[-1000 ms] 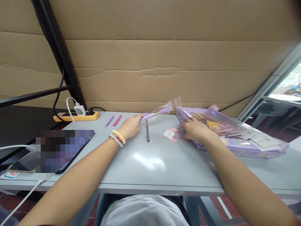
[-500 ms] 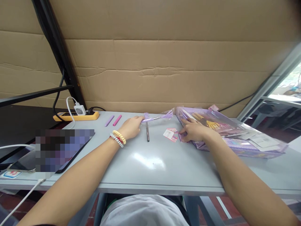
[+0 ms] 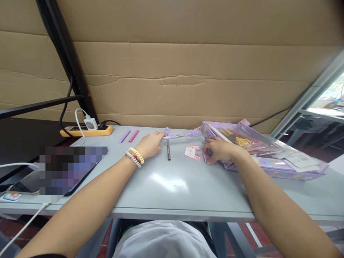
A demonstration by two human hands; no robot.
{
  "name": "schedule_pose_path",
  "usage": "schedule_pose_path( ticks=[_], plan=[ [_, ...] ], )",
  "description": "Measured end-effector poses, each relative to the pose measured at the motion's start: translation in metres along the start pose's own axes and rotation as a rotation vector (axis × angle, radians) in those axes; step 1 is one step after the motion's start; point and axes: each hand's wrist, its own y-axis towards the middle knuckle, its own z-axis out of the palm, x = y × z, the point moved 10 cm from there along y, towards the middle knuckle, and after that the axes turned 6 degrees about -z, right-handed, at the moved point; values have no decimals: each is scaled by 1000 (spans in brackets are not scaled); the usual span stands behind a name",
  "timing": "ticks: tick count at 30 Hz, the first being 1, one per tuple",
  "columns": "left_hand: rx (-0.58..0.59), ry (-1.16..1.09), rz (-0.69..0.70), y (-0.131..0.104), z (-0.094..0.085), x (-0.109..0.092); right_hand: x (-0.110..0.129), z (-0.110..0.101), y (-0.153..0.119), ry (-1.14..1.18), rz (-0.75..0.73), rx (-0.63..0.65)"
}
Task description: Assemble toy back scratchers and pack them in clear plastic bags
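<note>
My left hand (image 3: 152, 145) is closed on the handle end of a purple hand-shaped scratcher (image 3: 176, 136) with a metal shaft, whose purple claw points right. Beneath it lies a second scratcher (image 3: 168, 150), its claw toward the cardboard and its metal shaft toward me. My right hand (image 3: 216, 149) rests at the left edge of a purple box (image 3: 285, 172) with clear plastic, fingers bent and apart, touching small purple packaging. Yellow hand-shaped pieces (image 3: 243, 142) show inside the box. Pink-and-white tags (image 3: 192, 152) lie between my hands.
A purple stick (image 3: 124, 137) and a pink stick (image 3: 133, 136) lie left of my left hand. Behind them is a yellow power strip (image 3: 104, 131) with a white charger (image 3: 90, 123). A tablet (image 3: 86, 175) and cables lie at the left. Cardboard (image 3: 174, 82) stands behind the table.
The tags have shifted slightly left and lie closer together. My right hand's fingers have moved a little toward me and left. My left hand keeps its hold on the scratcher.
</note>
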Motion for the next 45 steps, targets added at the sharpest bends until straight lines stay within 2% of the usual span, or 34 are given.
schedule_pose_path(
  ticks=[9,21,28,32,39,45],
  plan=[
    [9,-4,5,-2,0,-5,-2,5,5,48,-37,-13],
    [11,-31,-6,-1,2,0,2,0,3,61,-85,-48],
    [5,-27,-9,0,3,3,0,-7,5,106,-98,-124],
    [-2,-23,-9,1,2,3,-7,-21,0,219,-19,-258],
    [-31,-38,-4,1,-2,2,-23,-56,-20,270,137,-634],
    [-78,-107,-45,1,-10,3,-28,-67,-28,331,144,-796]
  ],
)
